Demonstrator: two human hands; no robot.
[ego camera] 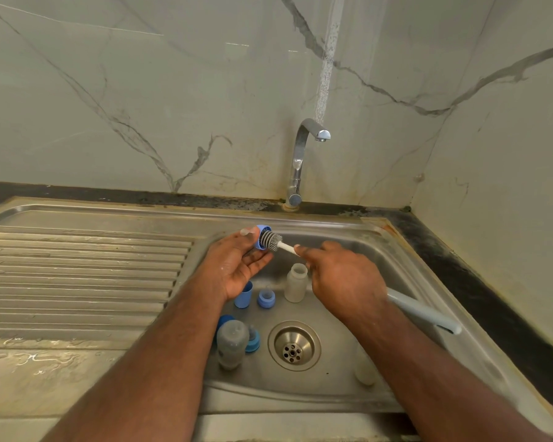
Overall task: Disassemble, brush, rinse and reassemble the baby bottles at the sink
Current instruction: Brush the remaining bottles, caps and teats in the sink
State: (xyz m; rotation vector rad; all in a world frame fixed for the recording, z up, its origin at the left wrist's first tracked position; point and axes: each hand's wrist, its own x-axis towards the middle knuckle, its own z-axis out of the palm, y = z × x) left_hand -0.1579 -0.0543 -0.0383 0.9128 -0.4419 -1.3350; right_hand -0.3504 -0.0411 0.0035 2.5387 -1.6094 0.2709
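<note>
Holding blue nipple ring (262, 237) sideways, grey ribbed brush (271, 241) inside

Both bare forearms reached forward. The left hand (237, 266) lay palm-up with fingers curled in a pinch; the right hand (342, 279) was closed in a grip.

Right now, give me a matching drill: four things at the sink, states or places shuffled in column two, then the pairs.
Things:
1. bottle brush
2. blue collar with teat
3. open clear bottle
4. tap

States or places:
A. standing upright in the basin
B. held in the left hand
C. no water running
D. gripped by the right hand, head pushed into a part

Pairs: 1-D, 2-B, 3-A, 4-C
</note>
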